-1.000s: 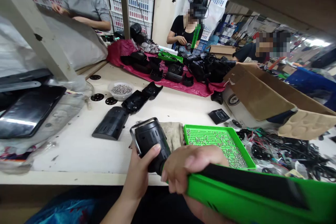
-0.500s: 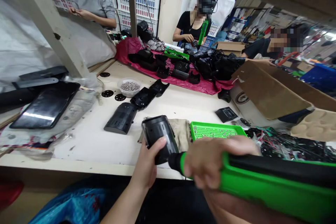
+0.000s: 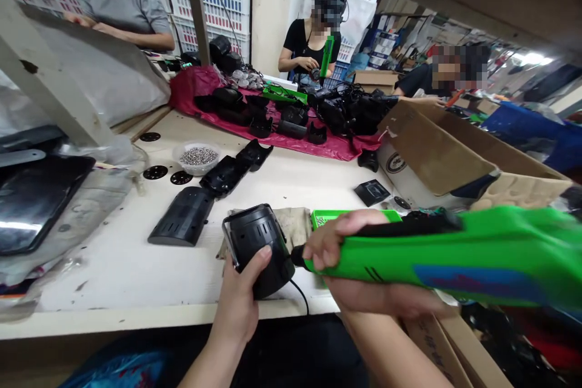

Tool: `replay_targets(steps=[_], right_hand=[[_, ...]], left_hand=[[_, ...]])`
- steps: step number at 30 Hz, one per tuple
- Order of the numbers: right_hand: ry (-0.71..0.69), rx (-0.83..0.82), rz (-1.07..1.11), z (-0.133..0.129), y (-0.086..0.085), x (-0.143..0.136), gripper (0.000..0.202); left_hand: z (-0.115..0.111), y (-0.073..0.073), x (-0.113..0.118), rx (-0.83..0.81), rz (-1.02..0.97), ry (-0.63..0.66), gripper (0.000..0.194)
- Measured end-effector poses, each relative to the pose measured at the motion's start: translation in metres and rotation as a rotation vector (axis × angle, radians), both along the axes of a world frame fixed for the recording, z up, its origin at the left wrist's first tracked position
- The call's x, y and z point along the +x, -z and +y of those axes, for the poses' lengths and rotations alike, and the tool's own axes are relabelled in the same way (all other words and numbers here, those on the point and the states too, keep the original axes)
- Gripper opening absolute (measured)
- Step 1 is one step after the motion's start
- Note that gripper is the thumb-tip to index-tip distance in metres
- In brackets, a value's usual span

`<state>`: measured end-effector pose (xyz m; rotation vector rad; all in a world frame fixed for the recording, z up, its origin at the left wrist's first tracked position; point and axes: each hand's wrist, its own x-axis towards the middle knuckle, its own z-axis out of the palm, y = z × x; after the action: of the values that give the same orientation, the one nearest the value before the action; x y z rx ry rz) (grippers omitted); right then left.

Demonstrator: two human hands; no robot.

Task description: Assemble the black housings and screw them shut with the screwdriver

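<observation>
The left hand (image 3: 243, 282) is gripping a black slotted housing (image 3: 264, 239) above the workbench's front edge (image 3: 150, 315), its thumb pressing along the side. The right hand (image 3: 334, 245) is closing its fingers around a green power screwdriver (image 3: 386, 254), whose black nose is pointing at the housing's right side; whether the bit is touching cannot be told.

Over the past half second the screwdriver has been swinging up, its nose rising from the housing's lower corner to that side, and a thin black cord (image 3: 302, 298) is now showing underneath. The shift is suggesting that the tool is being lined up at a new spot on the part.

Behind the housing a stained cloth (image 3: 295, 224) is lying, and a green tray (image 3: 393, 216) is mostly disappearing behind the right hand and tool. To the left, a black half-shell (image 3: 182, 218) is resting near a bowl (image 3: 200, 169) of tiny metal pieces. Farther back, black parts are crowding a magenta plastic sheet (image 3: 345, 150), beyond which a co-worker in a black top (image 3: 313, 42) is handling a part.
</observation>
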<state>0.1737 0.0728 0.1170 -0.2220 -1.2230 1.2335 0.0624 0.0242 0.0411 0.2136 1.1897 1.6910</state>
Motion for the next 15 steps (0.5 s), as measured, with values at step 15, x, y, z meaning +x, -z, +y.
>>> replay_targets(steps=[15], right_hand=[[-0.153,-0.058,0.009,0.002,0.001,-0.002,0.058]], left_hand=[[-0.004,0.002,-0.014,-0.086,-0.095,0.001,0.064]])
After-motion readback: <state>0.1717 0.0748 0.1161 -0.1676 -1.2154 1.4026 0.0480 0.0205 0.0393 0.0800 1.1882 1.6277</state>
